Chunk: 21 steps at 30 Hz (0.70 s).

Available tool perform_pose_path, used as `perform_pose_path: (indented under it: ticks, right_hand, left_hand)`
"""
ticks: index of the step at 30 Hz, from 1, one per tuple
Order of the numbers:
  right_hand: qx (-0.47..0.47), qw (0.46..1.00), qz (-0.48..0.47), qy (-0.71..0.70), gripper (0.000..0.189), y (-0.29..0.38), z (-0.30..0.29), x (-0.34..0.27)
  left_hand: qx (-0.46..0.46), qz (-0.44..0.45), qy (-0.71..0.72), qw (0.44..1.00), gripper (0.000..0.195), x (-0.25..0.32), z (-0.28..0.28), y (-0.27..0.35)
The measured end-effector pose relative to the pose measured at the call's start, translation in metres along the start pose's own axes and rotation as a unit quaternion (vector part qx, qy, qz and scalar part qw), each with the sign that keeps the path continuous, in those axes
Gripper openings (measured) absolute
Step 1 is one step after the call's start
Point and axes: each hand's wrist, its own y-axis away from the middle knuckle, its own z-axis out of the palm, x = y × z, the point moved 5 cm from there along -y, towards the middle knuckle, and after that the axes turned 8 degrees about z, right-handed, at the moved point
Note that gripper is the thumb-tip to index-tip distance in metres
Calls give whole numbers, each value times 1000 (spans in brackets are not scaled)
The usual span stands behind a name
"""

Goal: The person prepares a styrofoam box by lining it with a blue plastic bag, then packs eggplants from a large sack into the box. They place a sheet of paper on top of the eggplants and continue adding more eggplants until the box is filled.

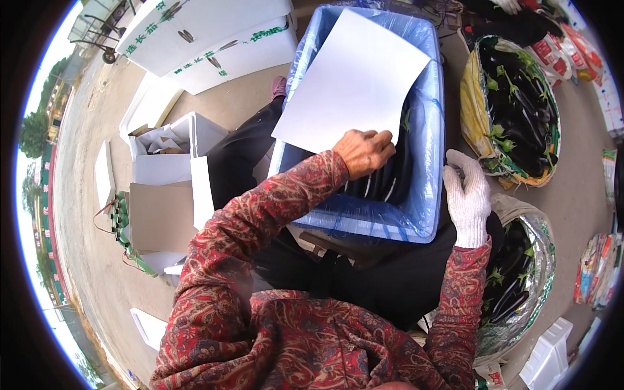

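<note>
A large white sheet [356, 78] lies slanted across a foam box lined with blue plastic film [429, 161]. Bare, my left hand [365, 153] has its bent fingers closed on the sheet's near edge. Below that hand, dark eggplants [397, 175] lie side by side in the box; the sheet covers the others. My right hand [465, 195], in a white knitted glove, is just beside the box's right wall with thumb and fingers apart. It holds nothing, and I cannot tell whether it touches the wall.
Eggplants fill a yellow-sided sack [473, 112] and a silver-lined sack [541, 273] on the right. White foam boxes [234, 53] bearing green writing stand at upper left. Cardboard sheets [161, 217] and an opened foam box [209, 131] are left. Another person's gloved hand [508, 6] shows at top right.
</note>
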Motion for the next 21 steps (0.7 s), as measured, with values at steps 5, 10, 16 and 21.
perform_pose_path:
  ticks: [5, 10, 16, 21]
  right_hand:
    - [-29, 999, 15, -2, 30, 3, 2, -7]
    - [-52, 998, 35, 7, 32, 6, 0, -16]
    - [-69, 997, 40, 0, 35, 6, 3, -22]
    - [-74, 995, 44, 46, 35, -1, 8, -20]
  left_hand:
    - [-101, -18, 77, 992, 19, 28, 71, 24]
    - [-137, -129, 293, 938, 51, 14, 80, 6]
    - [-6, -268, 51, 962, 35, -124, 104, 2]
    - [5, -477, -21, 879, 59, -259, 130, 30]
